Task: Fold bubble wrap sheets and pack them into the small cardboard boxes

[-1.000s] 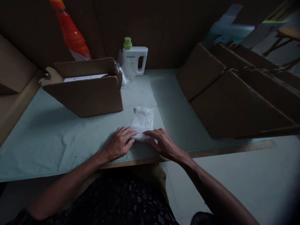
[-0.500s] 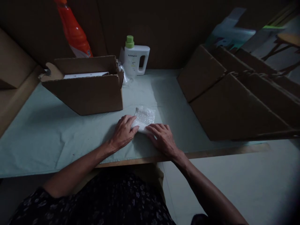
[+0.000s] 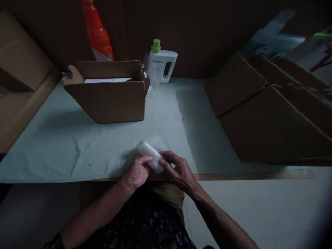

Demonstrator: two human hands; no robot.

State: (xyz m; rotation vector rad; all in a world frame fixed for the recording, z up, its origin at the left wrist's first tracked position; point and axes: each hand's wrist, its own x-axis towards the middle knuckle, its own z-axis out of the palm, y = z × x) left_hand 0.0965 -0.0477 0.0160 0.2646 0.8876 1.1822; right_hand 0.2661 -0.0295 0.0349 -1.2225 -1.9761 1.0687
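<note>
A rolled piece of bubble wrap [image 3: 151, 155] is held between my two hands, just above the table's near edge. My left hand [image 3: 139, 171] grips it from the left and below, with the thumb lying across the roll. On the other side, my right hand [image 3: 178, 169] pinches it between thumb and fingers. A loose, thin flap of the wrap spreads out beyond the roll. Whether anything lies inside the roll cannot be made out.
On the pale green tablecloth [image 3: 103, 145] stands an open cardboard box [image 3: 109, 103] with a white flat item inside. Behind it are a white jug with green cap [image 3: 157, 65] and a red-orange bottle [image 3: 100, 38]. Divided cardboard bins [image 3: 264, 128] fill the right side.
My hands have lifted the bubble wrap off the cloth and drawn it nearer to me. The left hand has turned palm up under it. The view has shifted a little left.
</note>
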